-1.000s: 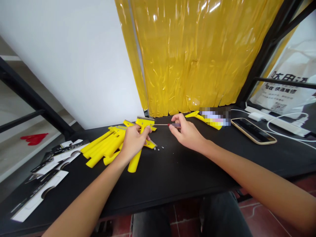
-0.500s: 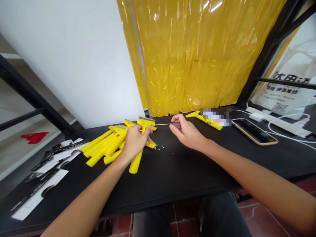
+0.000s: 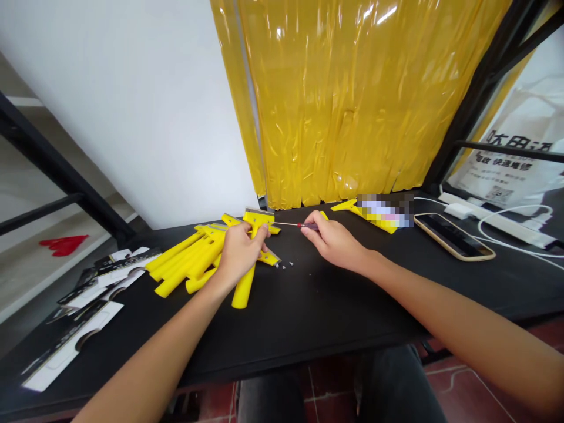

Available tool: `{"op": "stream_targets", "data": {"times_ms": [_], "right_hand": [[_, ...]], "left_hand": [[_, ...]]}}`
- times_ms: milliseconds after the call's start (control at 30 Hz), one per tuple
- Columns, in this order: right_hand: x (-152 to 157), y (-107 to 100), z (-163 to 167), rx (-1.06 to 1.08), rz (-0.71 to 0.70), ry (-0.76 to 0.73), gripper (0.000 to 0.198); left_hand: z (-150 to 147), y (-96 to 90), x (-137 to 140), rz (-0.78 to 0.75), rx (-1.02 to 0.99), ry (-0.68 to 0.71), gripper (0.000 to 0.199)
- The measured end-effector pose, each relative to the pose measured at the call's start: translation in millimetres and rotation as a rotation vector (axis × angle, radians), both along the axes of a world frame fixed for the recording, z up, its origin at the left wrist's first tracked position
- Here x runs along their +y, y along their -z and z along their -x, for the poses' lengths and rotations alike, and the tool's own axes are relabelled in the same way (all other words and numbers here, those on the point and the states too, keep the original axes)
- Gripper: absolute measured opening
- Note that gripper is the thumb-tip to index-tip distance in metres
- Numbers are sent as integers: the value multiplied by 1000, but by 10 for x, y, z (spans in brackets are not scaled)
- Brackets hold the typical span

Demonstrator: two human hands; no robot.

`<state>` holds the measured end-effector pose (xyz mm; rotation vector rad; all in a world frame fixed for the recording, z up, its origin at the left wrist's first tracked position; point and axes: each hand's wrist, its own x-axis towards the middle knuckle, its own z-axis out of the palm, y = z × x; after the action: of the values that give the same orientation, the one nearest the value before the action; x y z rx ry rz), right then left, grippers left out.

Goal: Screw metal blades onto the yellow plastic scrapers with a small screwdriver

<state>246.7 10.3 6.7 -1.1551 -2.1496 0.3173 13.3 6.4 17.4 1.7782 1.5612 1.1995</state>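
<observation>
My left hand [image 3: 244, 242] is closed around a yellow scraper [image 3: 245, 289], near its wide head with a metal blade edge on top. Its handle points down toward me. In my right hand [image 3: 332, 235] is a screwdriver [image 3: 288, 224], gripped by its dark handle. The thin shaft runs left, and its tip is at the side of the scraper's head; exact contact is too small to make out. More yellow scrapers [image 3: 185, 258] lie in a pile beside and under my left hand. Several small screws [image 3: 284, 267] rest on the black table just right of the pile.
Black-and-white card sleeves [image 3: 83, 341] lie at the table's left. At the back right are another yellow scraper [image 3: 346, 205], partly blurred out, a phone [image 3: 453, 236], and a white power strip [image 3: 506, 220] with cables. A yellow plastic curtain [image 3: 343, 117] hangs behind.
My right hand has tilted slightly, its fingers now lower around the screwdriver handle, and a bit of yellow shows behind it. My left hand and the scraper stay almost where they were.
</observation>
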Motion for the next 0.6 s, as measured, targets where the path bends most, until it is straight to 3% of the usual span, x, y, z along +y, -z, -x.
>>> {"op": "stream_targets", "data": {"times_ms": [167,400,600], "right_hand": [[-20,-31,6,-12,5,17,43],[-35,-33,6,163,37,-96,22],[-16,-35,-16,133,-51,94,34]], "left_hand": [[3,9,-9,-20,26,18,33],[4,23,5,-19,99,-16,34],[6,37,10,-71,236,-88,37]]}}
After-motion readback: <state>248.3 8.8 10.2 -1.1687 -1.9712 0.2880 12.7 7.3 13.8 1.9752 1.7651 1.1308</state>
